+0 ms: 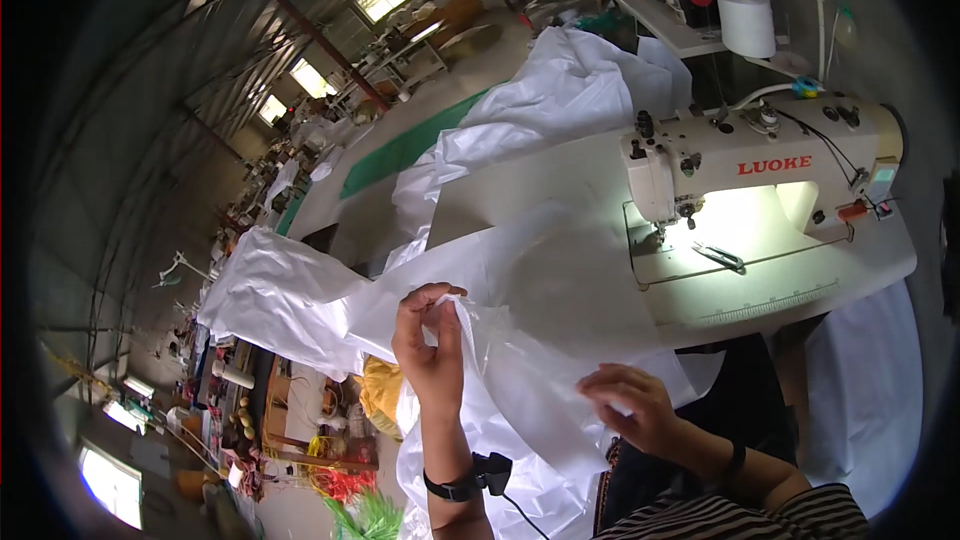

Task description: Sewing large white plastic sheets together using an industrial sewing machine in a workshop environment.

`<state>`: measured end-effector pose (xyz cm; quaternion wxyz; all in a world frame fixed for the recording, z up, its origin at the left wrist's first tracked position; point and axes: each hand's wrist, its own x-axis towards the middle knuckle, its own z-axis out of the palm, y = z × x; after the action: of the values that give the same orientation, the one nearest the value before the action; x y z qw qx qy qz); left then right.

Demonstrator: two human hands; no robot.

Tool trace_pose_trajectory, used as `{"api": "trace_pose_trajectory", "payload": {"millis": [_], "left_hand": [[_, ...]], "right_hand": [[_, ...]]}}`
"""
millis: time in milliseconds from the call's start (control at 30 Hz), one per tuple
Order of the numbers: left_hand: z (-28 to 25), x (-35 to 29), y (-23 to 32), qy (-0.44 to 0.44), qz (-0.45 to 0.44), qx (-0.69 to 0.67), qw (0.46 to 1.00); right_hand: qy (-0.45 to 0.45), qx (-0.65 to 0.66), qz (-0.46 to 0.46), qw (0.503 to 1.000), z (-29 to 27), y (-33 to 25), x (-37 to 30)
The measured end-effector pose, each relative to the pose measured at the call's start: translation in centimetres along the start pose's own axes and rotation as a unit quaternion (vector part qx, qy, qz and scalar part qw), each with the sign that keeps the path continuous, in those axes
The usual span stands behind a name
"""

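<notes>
We see a big, thin white sheet (pixel 520 410). It lies across the front left part of the table (pixel 570 175) and hangs down over the front edge, maybe because it is too big to fit on top. The sewing machine (pixel 770 155) stands along the right side of the table, with its needle end facing left, toward the wide bare top, perhaps to leave room for cloth. Our left hand (pixel 430 355) is up by the front left corner, with thumb and fingertips pinching the sheet's edge, likely so it won't slip. Our right hand (pixel 635 408) is just off the front edge, fingers close together and bent, thumb apart; we can't tell if it touches the sheet. Small snips (pixel 718 256) lie beside the needle, probably to be easy to reach.
</notes>
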<state>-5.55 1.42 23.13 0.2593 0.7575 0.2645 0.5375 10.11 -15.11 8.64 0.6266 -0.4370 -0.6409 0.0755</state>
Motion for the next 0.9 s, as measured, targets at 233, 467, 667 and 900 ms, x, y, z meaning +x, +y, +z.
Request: {"api": "trace_pose_trajectory", "payload": {"millis": [233, 467, 667, 900], "left_hand": [[1.1, -0.3, 0.7, -0.010, 0.010, -0.090, 0.996], [-2.4, 0.8, 0.1, 0.007, 0.028, -0.128, 0.991], [-2.2, 1.4, 0.0, 0.041, 0.082, -0.198, 0.976], [-1.6, 0.9, 2.1, 0.036, 0.085, -0.162, 0.982]], "right_hand": [[-0.070, -0.057, 0.135, 0.987, 3.4, -2.5, -0.3], [-0.038, -0.026, 0.029, 0.999, 1.2, 0.4, -2.0], [-0.110, -0.054, -0.127, 0.984, -0.2, 0.0, -3.2], [-0.086, -0.001, 0.194, 0.977, -2.7, 2.3, -4.1]]}}
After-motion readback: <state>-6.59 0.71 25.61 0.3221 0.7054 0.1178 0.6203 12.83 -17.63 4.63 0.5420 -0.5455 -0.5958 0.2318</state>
